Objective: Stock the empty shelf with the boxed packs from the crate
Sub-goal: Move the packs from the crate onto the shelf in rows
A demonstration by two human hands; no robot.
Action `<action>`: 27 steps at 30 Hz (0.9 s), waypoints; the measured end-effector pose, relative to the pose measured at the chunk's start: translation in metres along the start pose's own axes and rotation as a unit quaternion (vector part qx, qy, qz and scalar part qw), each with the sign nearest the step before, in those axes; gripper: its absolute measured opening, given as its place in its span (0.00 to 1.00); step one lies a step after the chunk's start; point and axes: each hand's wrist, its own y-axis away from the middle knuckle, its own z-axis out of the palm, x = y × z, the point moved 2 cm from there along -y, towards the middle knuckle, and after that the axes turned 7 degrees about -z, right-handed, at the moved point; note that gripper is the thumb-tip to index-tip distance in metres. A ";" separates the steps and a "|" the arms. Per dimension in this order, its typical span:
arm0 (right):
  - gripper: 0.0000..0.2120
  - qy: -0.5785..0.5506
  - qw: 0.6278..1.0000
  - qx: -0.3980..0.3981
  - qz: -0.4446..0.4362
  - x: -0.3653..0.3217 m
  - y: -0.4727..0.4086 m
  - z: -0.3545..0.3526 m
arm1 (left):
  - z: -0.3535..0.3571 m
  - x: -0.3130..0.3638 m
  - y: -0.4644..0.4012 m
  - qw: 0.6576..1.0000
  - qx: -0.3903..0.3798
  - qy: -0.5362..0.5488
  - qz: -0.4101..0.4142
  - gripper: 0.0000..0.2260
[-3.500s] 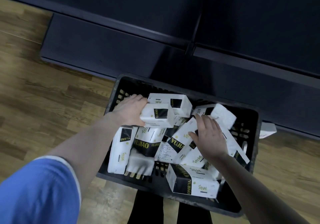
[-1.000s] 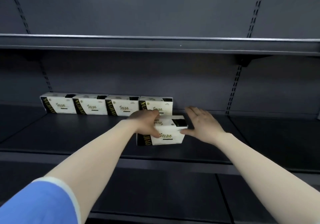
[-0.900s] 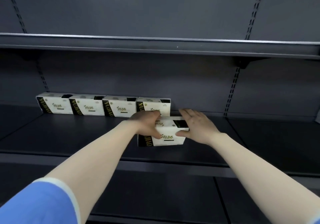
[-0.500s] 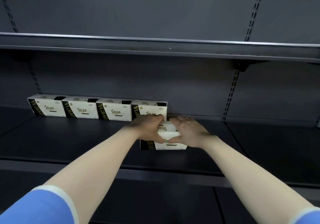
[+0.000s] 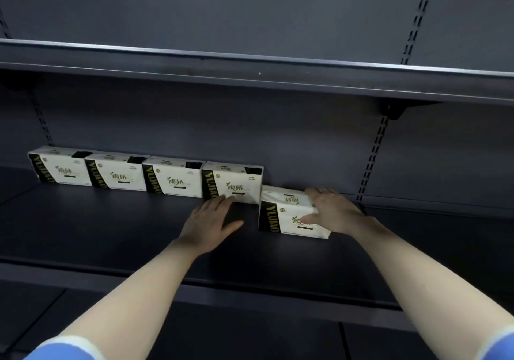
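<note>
Placing step: right hand (image 5: 332, 213) lies flat on the fifth pack (image 5: 289, 211), just right of the row (image 5: 144, 175) and proud of it; left hand (image 5: 211, 220) open, empty. Next I'd push it back flush.

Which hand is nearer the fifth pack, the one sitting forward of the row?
Right. The right hand rests on the fifth pack, fingers over its top. The left hand lies open to its left, touching the fourth pack.
</note>
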 end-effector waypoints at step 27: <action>0.30 -0.023 0.986 0.164 0.012 0.043 -0.084 0.031 | 0.041 -0.025 -0.033 0.993 -0.020 0.028 -0.113 0.25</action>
